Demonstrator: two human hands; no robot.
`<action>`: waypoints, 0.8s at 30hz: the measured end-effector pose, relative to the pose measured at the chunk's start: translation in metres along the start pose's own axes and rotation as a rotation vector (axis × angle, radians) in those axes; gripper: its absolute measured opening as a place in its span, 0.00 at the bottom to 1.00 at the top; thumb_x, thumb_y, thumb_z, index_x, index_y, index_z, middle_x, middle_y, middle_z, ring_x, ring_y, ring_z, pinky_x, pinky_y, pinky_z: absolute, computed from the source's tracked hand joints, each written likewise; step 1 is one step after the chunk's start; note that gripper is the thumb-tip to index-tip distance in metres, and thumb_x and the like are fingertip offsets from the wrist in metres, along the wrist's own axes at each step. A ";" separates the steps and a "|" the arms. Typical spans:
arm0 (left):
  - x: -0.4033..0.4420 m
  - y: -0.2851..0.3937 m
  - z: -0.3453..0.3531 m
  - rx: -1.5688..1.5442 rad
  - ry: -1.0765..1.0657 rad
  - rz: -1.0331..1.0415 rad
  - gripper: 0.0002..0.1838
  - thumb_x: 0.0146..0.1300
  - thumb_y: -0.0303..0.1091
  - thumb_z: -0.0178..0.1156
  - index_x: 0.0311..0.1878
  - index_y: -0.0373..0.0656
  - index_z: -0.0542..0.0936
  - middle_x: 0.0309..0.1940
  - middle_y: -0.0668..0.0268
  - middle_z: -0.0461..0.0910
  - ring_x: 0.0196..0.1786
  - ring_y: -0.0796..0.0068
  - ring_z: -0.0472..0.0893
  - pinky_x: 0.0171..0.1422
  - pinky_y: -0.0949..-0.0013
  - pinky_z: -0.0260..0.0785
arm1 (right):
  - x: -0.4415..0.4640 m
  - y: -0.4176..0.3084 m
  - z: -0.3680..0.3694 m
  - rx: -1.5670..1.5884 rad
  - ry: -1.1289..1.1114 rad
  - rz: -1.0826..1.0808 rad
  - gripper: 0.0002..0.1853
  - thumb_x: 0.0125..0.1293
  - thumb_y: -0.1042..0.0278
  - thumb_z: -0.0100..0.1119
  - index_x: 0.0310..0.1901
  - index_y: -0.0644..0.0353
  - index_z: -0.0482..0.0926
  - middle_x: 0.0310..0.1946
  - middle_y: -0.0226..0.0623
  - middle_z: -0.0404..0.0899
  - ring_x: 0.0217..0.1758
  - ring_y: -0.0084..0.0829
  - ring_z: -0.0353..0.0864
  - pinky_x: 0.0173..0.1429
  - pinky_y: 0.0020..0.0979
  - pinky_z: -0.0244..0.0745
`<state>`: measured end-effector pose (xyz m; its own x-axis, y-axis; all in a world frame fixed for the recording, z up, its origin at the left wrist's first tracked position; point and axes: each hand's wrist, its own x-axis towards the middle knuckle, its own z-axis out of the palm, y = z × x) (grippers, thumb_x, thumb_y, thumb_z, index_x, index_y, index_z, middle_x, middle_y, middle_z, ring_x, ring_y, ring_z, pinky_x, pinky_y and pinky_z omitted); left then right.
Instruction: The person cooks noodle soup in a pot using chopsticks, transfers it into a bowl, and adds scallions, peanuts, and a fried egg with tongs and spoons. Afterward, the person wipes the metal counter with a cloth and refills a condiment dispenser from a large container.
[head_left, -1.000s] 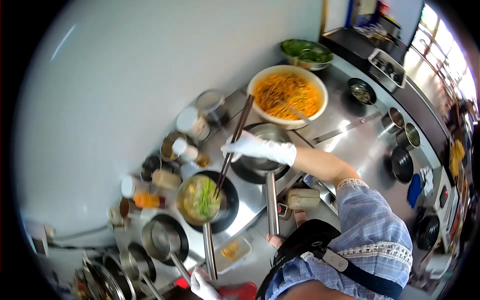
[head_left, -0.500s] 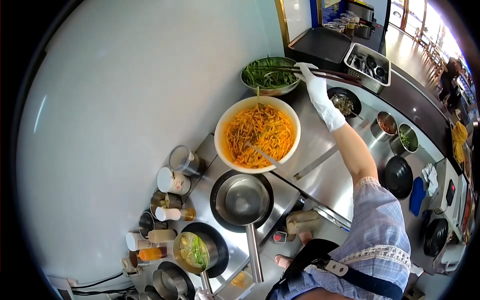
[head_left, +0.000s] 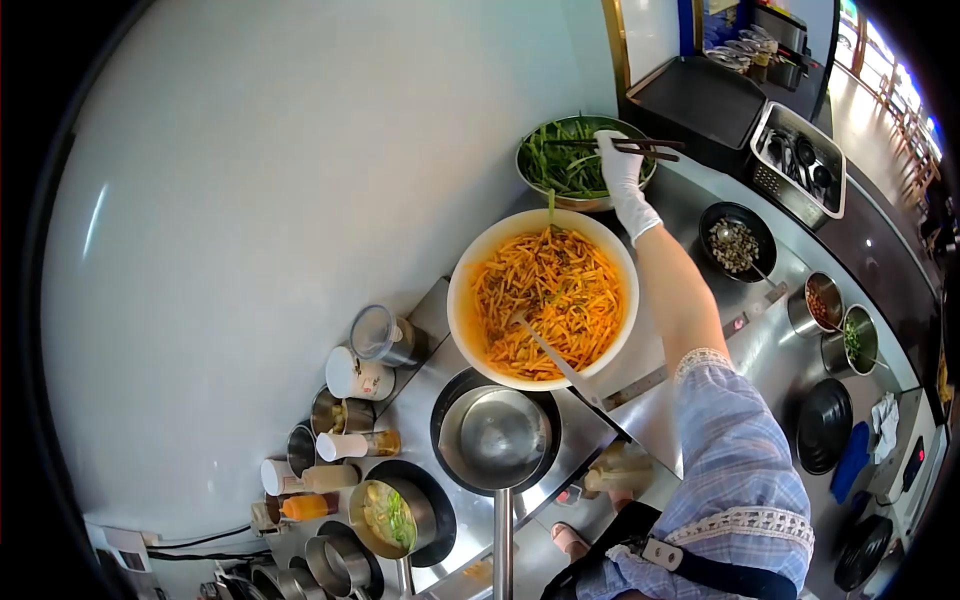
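My right hand (head_left: 618,165), in a white glove, holds a pair of dark chopsticks (head_left: 655,149) across the metal bowl of green leaves (head_left: 567,165). The chopstick tips reach over the leaves. Just in front stands a large white bowl (head_left: 460,300) of shredded orange food (head_left: 545,300), with a metal utensil handle (head_left: 570,372) leaning out over its rim. Below it on the stove is a saucepan (head_left: 492,432) with what looks like clear liquid. A smaller pot (head_left: 388,517) with green and pale food is at lower left. My left hand is outside the frame.
Jars and squeeze bottles (head_left: 345,445) line the wall at left. On the right stand a black bowl (head_left: 737,243) of chopped food, two metal cups (head_left: 848,340), a perforated utensil tray (head_left: 795,165) and a black dish (head_left: 825,425).
My right hand has brought the chopsticks in over the greens, turning them so less sticks out to the right. The view has shifted, and my left hand has left the bottom edge.
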<state>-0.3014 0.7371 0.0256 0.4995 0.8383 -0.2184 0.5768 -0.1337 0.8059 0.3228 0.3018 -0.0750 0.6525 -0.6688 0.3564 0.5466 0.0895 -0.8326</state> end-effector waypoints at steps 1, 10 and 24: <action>0.000 0.002 0.001 0.088 0.007 0.054 0.15 0.71 0.38 0.52 0.41 0.34 0.80 0.33 0.63 0.80 0.33 0.74 0.76 0.41 0.69 0.70 | 0.003 -0.006 -0.003 0.074 -0.014 0.026 0.06 0.61 0.71 0.62 0.32 0.65 0.81 0.26 0.28 0.80 0.30 0.21 0.77 0.36 0.26 0.73; 0.020 -0.020 0.005 0.096 -0.009 0.129 0.17 0.70 0.40 0.53 0.40 0.34 0.81 0.28 0.68 0.77 0.31 0.77 0.70 0.37 0.70 0.63 | 0.020 -0.129 -0.024 0.231 -0.131 -0.117 0.05 0.61 0.75 0.60 0.35 0.69 0.82 0.36 0.35 0.81 0.41 0.25 0.82 0.49 0.27 0.81; 0.066 -0.117 -0.085 -0.129 -0.005 0.164 0.13 0.70 0.33 0.54 0.43 0.33 0.82 0.29 0.72 0.78 0.31 0.85 0.72 0.35 0.78 0.64 | -0.204 -0.309 -0.021 0.204 -0.488 -0.065 0.14 0.73 0.68 0.48 0.47 0.72 0.76 0.46 0.46 0.78 0.51 0.34 0.79 0.62 0.40 0.75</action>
<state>-0.3914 0.8530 -0.0361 0.5830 0.8084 -0.0813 0.4001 -0.1985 0.8947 0.0101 0.3950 0.1010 0.7555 -0.2607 0.6011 0.6534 0.2338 -0.7200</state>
